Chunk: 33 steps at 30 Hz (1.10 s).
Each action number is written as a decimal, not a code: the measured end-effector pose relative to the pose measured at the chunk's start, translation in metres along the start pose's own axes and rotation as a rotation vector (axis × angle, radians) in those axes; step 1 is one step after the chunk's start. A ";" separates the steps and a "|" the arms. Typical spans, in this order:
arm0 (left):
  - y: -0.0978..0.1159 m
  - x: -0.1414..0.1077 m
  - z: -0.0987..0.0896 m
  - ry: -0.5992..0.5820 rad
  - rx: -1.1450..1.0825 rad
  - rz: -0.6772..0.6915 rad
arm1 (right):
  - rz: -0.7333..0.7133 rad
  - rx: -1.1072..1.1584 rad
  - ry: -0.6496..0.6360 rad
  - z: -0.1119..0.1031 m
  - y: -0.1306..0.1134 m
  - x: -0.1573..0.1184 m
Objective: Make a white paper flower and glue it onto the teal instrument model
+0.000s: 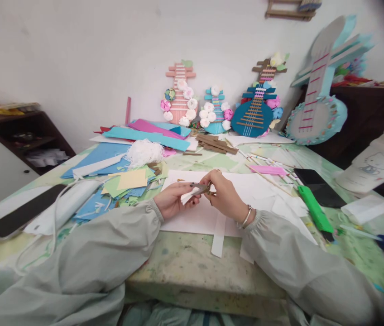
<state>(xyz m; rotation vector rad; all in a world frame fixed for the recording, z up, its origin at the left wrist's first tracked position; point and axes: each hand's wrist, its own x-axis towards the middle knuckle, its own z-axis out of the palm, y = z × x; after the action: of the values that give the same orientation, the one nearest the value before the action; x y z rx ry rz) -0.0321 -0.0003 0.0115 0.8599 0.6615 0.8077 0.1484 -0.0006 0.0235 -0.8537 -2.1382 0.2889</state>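
Observation:
My left hand [172, 200] pinches a small folded piece of white paper [188, 195] over the middle of the table. In my right hand [225, 194] is a small pair of scissors [203, 187], the fingers closed round its handles. The blades lie against the paper near my left fingertips; whether they are parted I cannot tell. Beneath both hands spreads a large white sheet [181, 225]. A narrow white paper strip [218, 240] hangs over the sheet's near edge, close to my right wrist.
Coloured paper scraps [131, 179] and white string [144, 153] lie to the left, near a phone [25, 212]. On the right are a green cutter [314, 209], another phone [319, 186] and a white bottle [375, 160]. Decorated paper lutes [253, 117] lean along the wall.

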 end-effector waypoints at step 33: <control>0.009 -0.006 -0.002 0.253 0.102 0.233 | 0.219 -0.495 -0.309 -0.007 0.014 -0.007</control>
<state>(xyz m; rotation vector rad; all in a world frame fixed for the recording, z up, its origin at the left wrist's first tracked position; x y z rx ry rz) -0.0403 -0.0010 0.0194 0.9473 0.8400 1.1122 0.1631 0.0046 0.0179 -1.4073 -2.4508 -0.0076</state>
